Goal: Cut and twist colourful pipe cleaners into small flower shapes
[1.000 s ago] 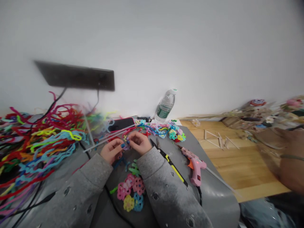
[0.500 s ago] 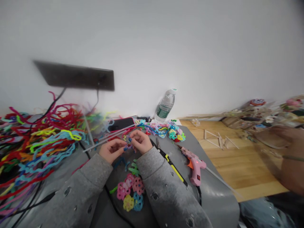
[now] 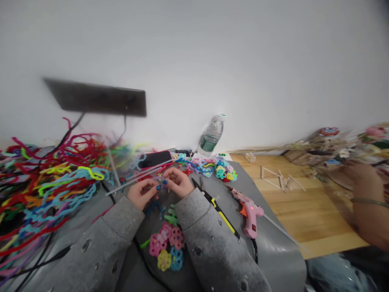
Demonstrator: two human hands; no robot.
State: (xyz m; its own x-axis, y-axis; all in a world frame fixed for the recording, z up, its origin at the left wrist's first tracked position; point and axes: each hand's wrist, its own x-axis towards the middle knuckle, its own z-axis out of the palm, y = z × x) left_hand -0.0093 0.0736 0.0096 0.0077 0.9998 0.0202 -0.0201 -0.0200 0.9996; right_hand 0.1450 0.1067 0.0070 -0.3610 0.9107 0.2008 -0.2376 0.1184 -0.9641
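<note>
A thin purple pipe cleaner [image 3: 157, 178] is pinched between my two hands, its shape partly hidden by the fingers. My left hand [image 3: 142, 192] grips it with thumb and forefinger from the left. From the right, my right hand [image 3: 178, 182] has its fingertips closed on the same piece. Just below lie blue pipe cleaner bits [image 3: 155, 210] and a green coiled piece [image 3: 172, 215]. Closer to me rests a cluster of pipe cleaner flowers [image 3: 158, 243] in pink, yellow and blue.
Loose pipe cleaners [image 3: 54, 186] heap on the left. Pliers [image 3: 223, 217] and a pink glue gun [image 3: 251, 215] lie at right. A water bottle [image 3: 209, 140] leans by the wall near a phone [image 3: 154, 159]. Another person's arm [image 3: 369, 202] reaches in from the right.
My fingers have shifted slightly, and the purple pipe cleaner now shows as a small arc above them. The other person's arm has moved left.
</note>
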